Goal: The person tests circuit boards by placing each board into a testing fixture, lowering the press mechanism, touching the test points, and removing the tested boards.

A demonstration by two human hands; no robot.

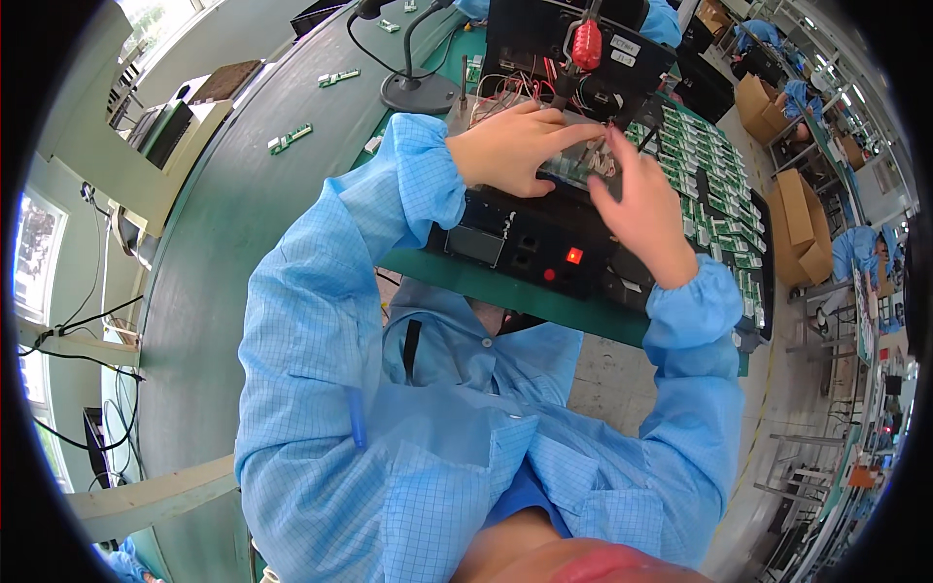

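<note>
Left hand (515, 146) lies palm down over a small green circuit board (573, 167) seated on top of a black test box (530, 243), fingers stretched out flat across it and pressing rather than gripping anything. Right hand (641, 209) comes in from the other side, fingers loosely open and spread, fingertips touching the right edge of that same board; nothing is pinched in it as far as the view shows. The board sits between the two hands, partly hidden under the left fingers.

The test box has a lit red button (574, 256) on its front face and a small grey display (476, 245) to the left of it. Right behind the box stands a black press frame with a red knob (586, 44) hanging above the hands. To the right, a tray full of more green boards (714, 175) runs along the bench (243, 214). A few loose boards lie farther off on the bench to the left, near a round black lamp base (418, 92). Both arms wear light blue sleeves (321, 291). Cardboard boxes (802, 228) sit on the floor beyond.
</note>
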